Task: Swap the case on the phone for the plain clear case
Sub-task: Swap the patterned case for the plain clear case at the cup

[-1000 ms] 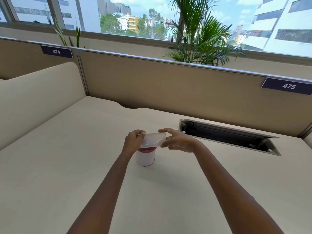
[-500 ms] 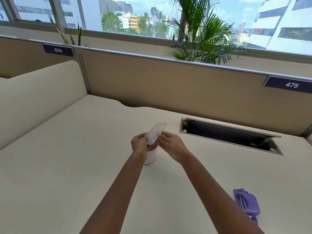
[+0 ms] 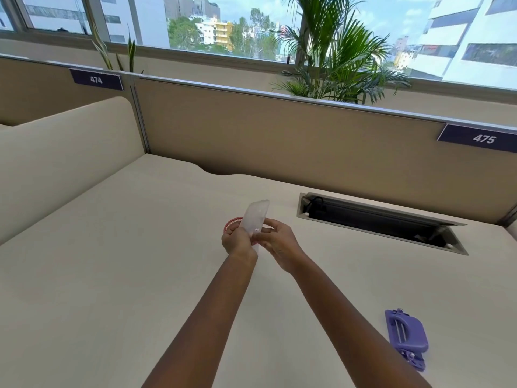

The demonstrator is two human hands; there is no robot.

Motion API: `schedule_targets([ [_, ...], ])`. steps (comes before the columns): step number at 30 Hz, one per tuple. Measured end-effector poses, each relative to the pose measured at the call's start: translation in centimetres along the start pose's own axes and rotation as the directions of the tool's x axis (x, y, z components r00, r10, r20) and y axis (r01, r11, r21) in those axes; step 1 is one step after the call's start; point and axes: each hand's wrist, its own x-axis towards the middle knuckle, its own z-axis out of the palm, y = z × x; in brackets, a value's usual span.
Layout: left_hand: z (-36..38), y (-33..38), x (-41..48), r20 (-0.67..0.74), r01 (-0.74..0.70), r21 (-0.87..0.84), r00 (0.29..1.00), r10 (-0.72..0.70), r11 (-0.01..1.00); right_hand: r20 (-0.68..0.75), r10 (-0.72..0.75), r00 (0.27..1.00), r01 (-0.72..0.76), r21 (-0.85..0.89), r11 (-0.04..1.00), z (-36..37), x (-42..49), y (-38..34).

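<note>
Desk (image 3: pixel 117 275): wide, pale, w/ partition (image 3: pixel 279 135) behind and an open cable tray (image 3: pixel 377 219) set into it at right. Purple case (image 3: pixel 406 336) lies flat near the right edge, well apart from the hands, prob. set aside so it's out of the way. A red-rimmed cup (image 3: pixel 232 223) stands just behind the hands, partly hidden. Both hands are raised above the desk at centre. Left hand (image 3: pixel 237 242) and right hand (image 3: pixel 277 243) meet at the lower end of the clear case (image 3: pixel 256 218), which tilts up and away; fingers of both pinch that end, likely to flex or align it. Can't tell if the phone sits inside; it isn't visible separately.
</note>
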Motion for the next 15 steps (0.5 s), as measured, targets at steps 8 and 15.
schedule_targets([
  [8,0.3,-0.7,-0.1,0.025,0.011,-0.044,1.000,-0.010,0.999,-0.216,-0.009,0.976,0.030,0.095,0.995,0.3,0.4,1.0],
  [15,0.2,-1.3,0.2,0.033,-0.084,0.012,0.996,0.083,0.996,-0.267,-0.023,0.963,0.020,-0.015,1.000,0.2,0.6,0.7],
])
